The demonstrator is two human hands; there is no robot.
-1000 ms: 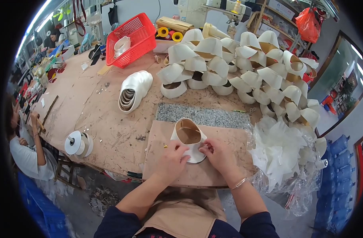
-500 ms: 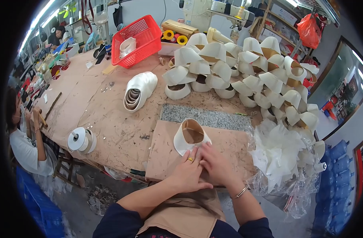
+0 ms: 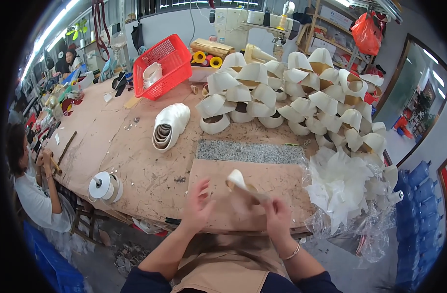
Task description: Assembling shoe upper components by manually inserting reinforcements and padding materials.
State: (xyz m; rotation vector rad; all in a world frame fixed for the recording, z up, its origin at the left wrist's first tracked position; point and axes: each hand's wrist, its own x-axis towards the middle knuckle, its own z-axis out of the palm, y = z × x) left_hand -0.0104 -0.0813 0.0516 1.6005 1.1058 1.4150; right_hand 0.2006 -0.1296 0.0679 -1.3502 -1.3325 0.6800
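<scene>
A cream-white shoe upper (image 3: 237, 179) with a tan inside hangs tilted over the near part of the table, smeared by motion. My right hand (image 3: 279, 219) pinches its right end between thumb and fingers. Left of it, apart from the upper, my left hand (image 3: 197, 209) is raised with its fingers spread and holds nothing. A nested stack of white uppers (image 3: 173, 122) lies on its side farther off to the left. Many similar uppers (image 3: 240, 93) are piled in rows at the back and right.
A grey speckled slab (image 3: 248, 152) is set behind the brown work board (image 3: 209, 178). Clear plastic and white sheets (image 3: 338, 188) heap at the right. A red basket (image 3: 177, 73) stands at the back, a tape roll (image 3: 105, 187) at the left edge. Another person (image 3: 42, 195) works at the far left.
The upper stood on the board under both hands; now my right hand has lifted and tilted it. My left hand has let go and moved left. The view has shifted slightly.
</scene>
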